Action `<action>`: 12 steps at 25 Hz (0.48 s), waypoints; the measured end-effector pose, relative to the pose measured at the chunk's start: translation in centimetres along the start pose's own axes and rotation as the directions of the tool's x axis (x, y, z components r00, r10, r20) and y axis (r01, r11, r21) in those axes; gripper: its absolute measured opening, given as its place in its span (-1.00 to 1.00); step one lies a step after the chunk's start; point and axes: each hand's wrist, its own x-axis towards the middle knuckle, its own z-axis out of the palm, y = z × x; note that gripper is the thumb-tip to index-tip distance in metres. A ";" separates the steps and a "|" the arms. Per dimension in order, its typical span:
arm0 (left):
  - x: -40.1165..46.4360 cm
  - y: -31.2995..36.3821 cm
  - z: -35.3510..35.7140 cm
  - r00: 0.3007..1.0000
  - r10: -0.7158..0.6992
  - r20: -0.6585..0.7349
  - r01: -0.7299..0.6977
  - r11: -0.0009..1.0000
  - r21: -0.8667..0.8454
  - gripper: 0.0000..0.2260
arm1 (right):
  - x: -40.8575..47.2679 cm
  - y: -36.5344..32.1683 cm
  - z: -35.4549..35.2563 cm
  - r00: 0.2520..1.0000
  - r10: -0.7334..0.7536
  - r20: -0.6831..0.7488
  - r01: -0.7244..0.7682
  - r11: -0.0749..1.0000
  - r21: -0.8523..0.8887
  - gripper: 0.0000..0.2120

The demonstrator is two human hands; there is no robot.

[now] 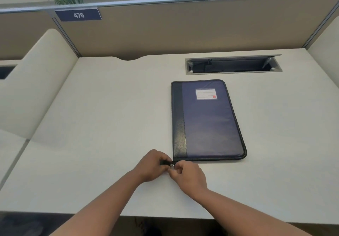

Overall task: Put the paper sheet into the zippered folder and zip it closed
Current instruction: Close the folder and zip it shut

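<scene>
Zippered folder (207,120) lay flat, right of centre on desk (102,118), cover shut. Paper sheet not visible. Left hand (151,165) pinched zipper tail (163,163); right hand (187,175) fingers pinched metal pull (172,165) at near-left corner. Judged padded, semi-stiff, light; zipper best gripped by pull.

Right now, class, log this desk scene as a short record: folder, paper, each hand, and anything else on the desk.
folder: zippered folder flat on desk, cover down, label facing up
paper: none visible
left hand: left hand pinching the zipper end tab at the near left corner
right hand: right hand pinching the metal zipper pull
other: open cable tray behind folder
</scene>
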 end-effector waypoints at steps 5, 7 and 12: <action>0.0 0.0 -0.4 0.998 -0.042 0.053 0.047 0.994 -0.101 -0.88 | 0.0 -0.4 0.1 0.997 0.080 -0.005 -0.079 0.993 0.093 -0.81; 0.0 0.0 -0.7 0.994 -0.045 0.097 0.059 0.988 -0.144 -0.88 | -0.2 -0.4 0.3 0.995 0.091 -0.045 -0.084 0.989 0.125 -0.80; -0.2 -0.2 -0.7 0.996 -0.047 0.075 0.055 0.992 -0.115 -0.94 | -0.5 -0.5 0.4 0.995 0.034 -0.093 -0.024 0.994 0.110 -0.73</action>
